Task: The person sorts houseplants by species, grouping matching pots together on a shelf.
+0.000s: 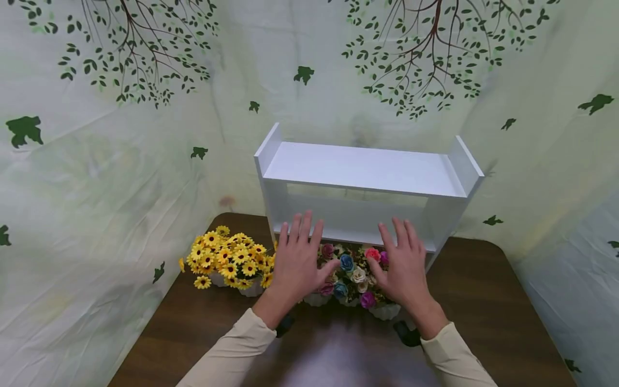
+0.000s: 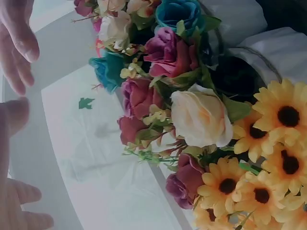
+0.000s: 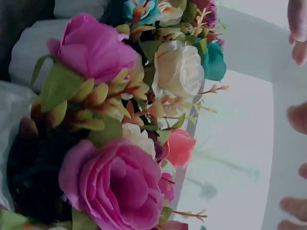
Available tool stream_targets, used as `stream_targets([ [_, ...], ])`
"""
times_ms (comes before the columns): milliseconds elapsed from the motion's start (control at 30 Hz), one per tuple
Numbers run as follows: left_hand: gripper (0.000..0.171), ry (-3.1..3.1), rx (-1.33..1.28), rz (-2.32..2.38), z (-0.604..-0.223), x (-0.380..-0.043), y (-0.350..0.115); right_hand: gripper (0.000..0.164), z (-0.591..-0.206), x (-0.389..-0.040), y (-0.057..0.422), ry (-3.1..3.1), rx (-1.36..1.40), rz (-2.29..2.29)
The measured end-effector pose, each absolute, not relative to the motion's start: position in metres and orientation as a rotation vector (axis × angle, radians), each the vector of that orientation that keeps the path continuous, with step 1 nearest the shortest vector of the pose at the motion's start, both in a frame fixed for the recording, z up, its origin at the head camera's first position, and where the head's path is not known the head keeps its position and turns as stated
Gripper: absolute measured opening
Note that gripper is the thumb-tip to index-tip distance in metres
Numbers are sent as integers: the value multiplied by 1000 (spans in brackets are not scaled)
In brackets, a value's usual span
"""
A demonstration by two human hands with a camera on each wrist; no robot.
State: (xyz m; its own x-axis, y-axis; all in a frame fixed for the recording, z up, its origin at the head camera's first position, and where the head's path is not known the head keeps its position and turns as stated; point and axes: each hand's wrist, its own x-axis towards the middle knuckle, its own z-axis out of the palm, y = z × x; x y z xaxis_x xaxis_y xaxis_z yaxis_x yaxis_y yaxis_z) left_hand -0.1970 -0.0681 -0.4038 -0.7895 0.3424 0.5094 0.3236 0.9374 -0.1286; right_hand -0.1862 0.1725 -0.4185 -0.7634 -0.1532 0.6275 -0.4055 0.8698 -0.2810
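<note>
Pink, blue, cream and magenta roses (image 1: 359, 275) stand bunched in white pots (image 1: 316, 300), in a row just in front of the white shelf (image 1: 360, 164). Leafy sprigs fill in between the blooms, and in the left wrist view a thin twine (image 2: 261, 60) runs round one pale pot cover. Set side by side along the shelf's front, the pots were probably lined up so the bunches read as one low band.

Over the roses, before the shelf's left part, the left hand (image 1: 299, 263) is spread, its fingers straight and thumb held apart; before the right part, the right hand (image 1: 403, 266) is just as spread. Neither has hold of anything, and both wrist views show a gap between fingers and blooms, perhaps kept so the petals aren't crushed.

Yellow flowers (image 1: 231, 255) with dark centres stand in white pots of their own, just off the shelf's front left corner, near the roses. Shelf and pots all rest on a dark brown table (image 1: 464, 290). Behind the shelf and to both sides hangs a pale cloth backdrop (image 1: 121, 188), printed with branches and green leaves. No brand, label or writing can be read anywhere.
</note>
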Motion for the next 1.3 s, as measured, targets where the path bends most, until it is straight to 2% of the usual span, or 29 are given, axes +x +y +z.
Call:
stream_targets([
  [200,59,-2336,-545,-428,-401,-198,-91,31,-416,-178,193,-2126,387,978],
  [367,51,-2238,-619,-564,-400,-194,-125,14,-412,-174,228,-2010,168,1071],
  [500,55,-2252,-646,-511,-400,-191,-149,20,-408,-173,253,-1989,-39,1112],
  [733,52,-2346,-618,-486,-403,-183,-178,53,-391,-182,277,-2151,-375,1210],
  [867,45,-2407,-564,-552,-408,-178,-196,72,-378,-194,285,-2350,-362,1327],
  [933,43,-2430,-510,-602,-412,-176,-207,77,-374,-201,285,-2414,-291,1354],
  [1067,38,-2452,-364,-718,-421,-172,-232,73,-372,-215,280,-2432,-224,1308],
  [1300,32,-2532,20,-884,-441,-160,-275,41,-379,-232,271,-2229,-261,1083],
])
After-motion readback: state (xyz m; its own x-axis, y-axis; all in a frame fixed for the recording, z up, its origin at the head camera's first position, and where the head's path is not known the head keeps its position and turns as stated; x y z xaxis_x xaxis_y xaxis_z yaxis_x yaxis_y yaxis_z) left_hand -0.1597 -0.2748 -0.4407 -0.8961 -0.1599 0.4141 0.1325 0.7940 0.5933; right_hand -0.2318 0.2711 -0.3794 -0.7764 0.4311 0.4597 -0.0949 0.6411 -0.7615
